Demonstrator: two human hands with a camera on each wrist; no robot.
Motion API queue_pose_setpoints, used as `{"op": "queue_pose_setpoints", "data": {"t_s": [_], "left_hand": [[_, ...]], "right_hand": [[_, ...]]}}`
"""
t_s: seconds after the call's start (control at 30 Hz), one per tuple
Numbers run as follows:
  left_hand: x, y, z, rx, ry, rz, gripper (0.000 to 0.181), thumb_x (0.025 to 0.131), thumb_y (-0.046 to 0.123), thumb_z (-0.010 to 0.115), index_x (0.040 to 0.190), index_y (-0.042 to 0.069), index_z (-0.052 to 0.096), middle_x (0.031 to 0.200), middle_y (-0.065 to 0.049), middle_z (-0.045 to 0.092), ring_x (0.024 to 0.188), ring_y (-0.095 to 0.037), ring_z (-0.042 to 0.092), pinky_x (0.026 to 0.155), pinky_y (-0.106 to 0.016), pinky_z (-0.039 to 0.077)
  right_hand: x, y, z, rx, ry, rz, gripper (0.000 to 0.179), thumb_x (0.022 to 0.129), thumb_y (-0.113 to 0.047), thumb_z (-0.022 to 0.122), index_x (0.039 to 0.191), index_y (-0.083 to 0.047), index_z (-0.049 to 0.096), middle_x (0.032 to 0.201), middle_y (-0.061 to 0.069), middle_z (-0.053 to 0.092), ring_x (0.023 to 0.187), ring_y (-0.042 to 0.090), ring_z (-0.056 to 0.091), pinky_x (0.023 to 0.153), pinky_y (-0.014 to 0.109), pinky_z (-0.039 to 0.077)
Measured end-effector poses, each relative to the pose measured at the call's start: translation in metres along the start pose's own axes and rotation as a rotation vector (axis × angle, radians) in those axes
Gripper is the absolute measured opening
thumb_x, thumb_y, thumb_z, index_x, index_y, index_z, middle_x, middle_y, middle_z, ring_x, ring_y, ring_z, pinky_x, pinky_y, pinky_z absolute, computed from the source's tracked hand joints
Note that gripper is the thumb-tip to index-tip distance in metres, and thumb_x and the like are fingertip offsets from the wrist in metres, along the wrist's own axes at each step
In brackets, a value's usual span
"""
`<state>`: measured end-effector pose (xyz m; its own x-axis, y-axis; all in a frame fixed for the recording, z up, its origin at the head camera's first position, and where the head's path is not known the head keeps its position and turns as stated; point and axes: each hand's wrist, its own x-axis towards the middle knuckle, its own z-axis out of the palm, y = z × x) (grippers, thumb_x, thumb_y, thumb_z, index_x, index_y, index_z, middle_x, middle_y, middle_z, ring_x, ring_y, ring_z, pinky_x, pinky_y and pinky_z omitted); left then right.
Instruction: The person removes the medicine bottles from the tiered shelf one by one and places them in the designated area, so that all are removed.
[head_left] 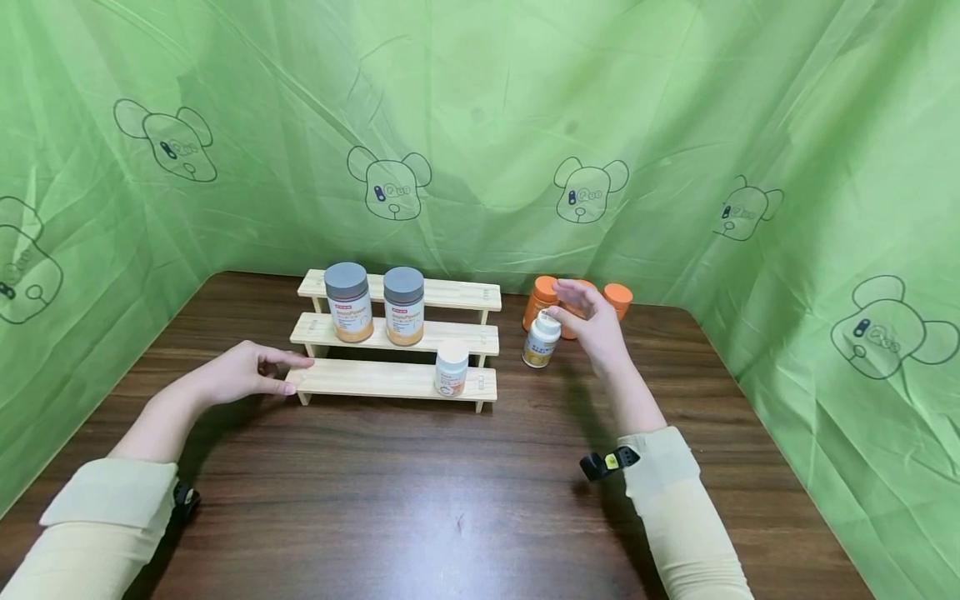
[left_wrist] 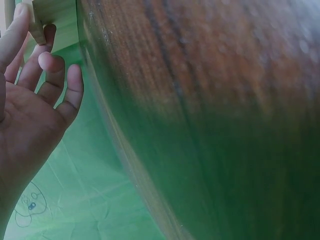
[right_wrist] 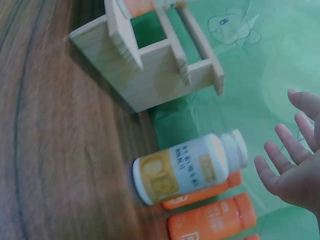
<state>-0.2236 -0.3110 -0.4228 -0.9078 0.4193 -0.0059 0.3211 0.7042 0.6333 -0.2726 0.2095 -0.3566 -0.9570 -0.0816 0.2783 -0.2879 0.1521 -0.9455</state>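
I've room on the tabletop (head_left: 420,475) before the three-tier wooden rack (head_left: 375,377); my left hand (head_left: 234,372) pinches its left end. My right hand (head_left: 591,325), fingers spread, hovers beside the white pill bottle (head_left: 537,351), right of the rack.

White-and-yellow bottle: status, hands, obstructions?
Left hand holds wooden rack at left end. Right hand near white-and-yellow bottle, not gripping. Bottle upright on table, right of rack. Orange bottles close behind it.

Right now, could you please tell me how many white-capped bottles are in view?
2: one bottle on the lowest shelf, another bottle on the table beside the right hand.
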Motion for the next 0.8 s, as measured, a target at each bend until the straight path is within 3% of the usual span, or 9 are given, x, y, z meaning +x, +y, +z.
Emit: {"op": "queue_pose_setpoints", "data": {"t_s": [0.27,0.5,0.8], "left_hand": [[0.000,0.001,0.000,-0.001,0.001,-0.006,0.049,0.075,0.034,0.078,0.120,0.019,0.067,0.113,-0.002,0.066,0.082,-0.012,0.051,0.072,-0.023,0.039],[0.001,-0.001,0.000,0.006,0.000,-0.007,0.049,0.074,0.036,0.078,0.120,0.021,0.067,0.112,-0.001,0.066,0.082,-0.012,0.051,0.073,-0.023,0.039],[0.000,-0.003,0.000,-0.013,-0.010,-0.008,0.050,0.075,0.037,0.077,0.121,0.021,0.067,0.102,-0.001,0.064,0.066,-0.007,0.045,0.069,-0.023,0.038]], "right_hand": [[0.002,-0.017,0.007,0.036,-0.025,-0.021,0.047,0.085,-0.014,0.071,0.128,-0.010,0.055,0.133,0.012,0.054,0.123,0.023,0.049,0.102,0.040,0.036],[-0.001,-0.038,0.019,0.075,-0.057,-0.045,0.049,0.084,-0.014,0.071,0.130,-0.009,0.054,0.132,0.007,0.056,0.126,0.028,0.046,0.100,0.038,0.038],[-0.002,-0.061,0.041,0.131,-0.094,-0.094,0.048,0.083,-0.010,0.072,0.129,-0.012,0.055,0.131,0.004,0.057,0.125,0.026,0.047,0.100,0.038,0.040]]}}
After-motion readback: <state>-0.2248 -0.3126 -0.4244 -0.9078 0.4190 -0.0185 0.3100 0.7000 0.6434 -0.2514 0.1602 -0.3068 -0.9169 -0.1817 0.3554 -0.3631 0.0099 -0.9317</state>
